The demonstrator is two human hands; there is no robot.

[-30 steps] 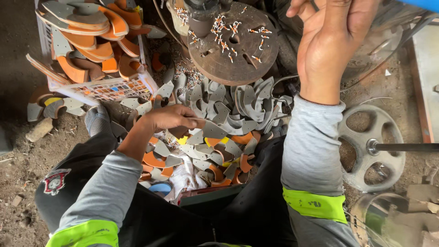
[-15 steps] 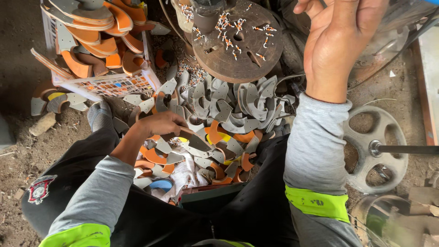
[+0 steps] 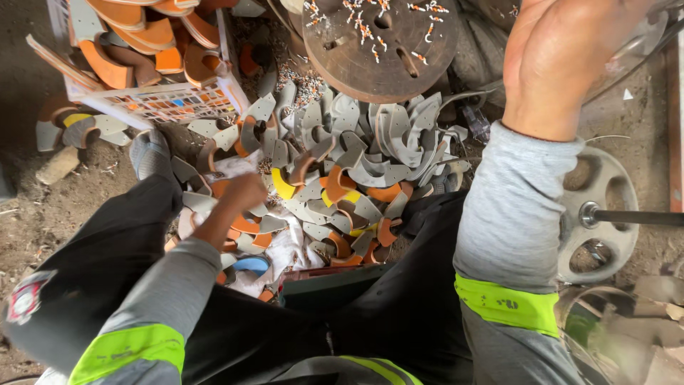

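Looking down past your dark trousers [image 3: 100, 264] and grey sleeves with yellow-green cuffs [image 3: 506, 306], you see your left hand [image 3: 239, 196] lowered onto the near edge of the heap of curved grey and orange cut pieces [image 3: 342, 171], flat crescents that look like leather or rubber sheet offcuts. That hand is blurred and seen from behind, its fingers curled under; whether they pinch a piece you cannot tell.

Judge the pieces light, thin and flexible rather than brittle. They lie tangled and overlapping, so one taken by its middle is likely to drag its neighbours. Take a crescent by one free tip or along its outer curve.

Your right hand [image 3: 563, 57] is raised high at the right, close to the lens. Its fingers run out of the top of the view, so their state cannot be told.

The heap rests partly on pale sheeting [image 3: 285, 249] spread over a bare dirt floor [image 3: 57, 207]. A pale metal wheel with round holes on a rod [image 3: 602, 214] stands to your right. Beyond the heap sits a rusty round metal disc [image 3: 388, 43] scattered with small white bits, and at far left a white plastic mesh basket [image 3: 164, 100] holds larger orange and grey pieces.
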